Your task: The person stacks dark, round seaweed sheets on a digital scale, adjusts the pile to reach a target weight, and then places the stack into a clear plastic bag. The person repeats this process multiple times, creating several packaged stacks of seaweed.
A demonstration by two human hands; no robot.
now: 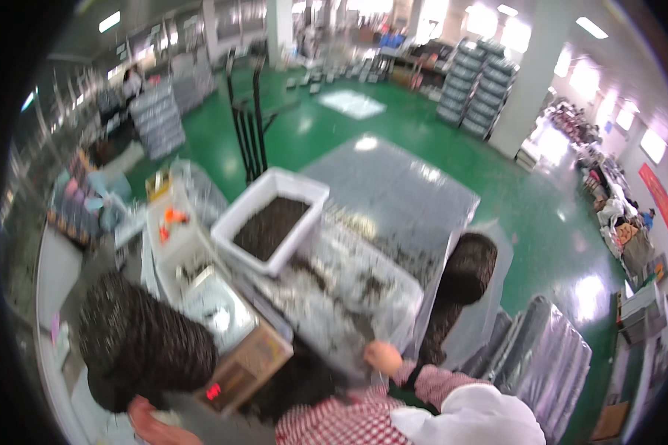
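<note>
My left hand [158, 425] is low at the left, its fingers stretched out beside the lower end of a tall, dark, ribbed stack [147, 337] in clear wrapping. Whether the fingers touch the stack I cannot tell. My right hand [384, 358] is closed at the near edge of a pale plastic-covered work surface [334, 285] strewn with dark crumbs. Its fingers are curled, and what they hold is blurred. Farther back on that surface, a white tub [319, 194] holds a dark loose material [273, 227]. Between my hands sits a scale [246, 365] with a lit red display.
White bins [163, 248] with small orange pieces stand at the left. A clear bag with a dark bundle [467, 268] lies to the right, near grey wrapped packs [538, 363]. Beyond are a grey-covered pallet load [393, 178], a dark trolley frame [249, 122] and a pillar [531, 81].
</note>
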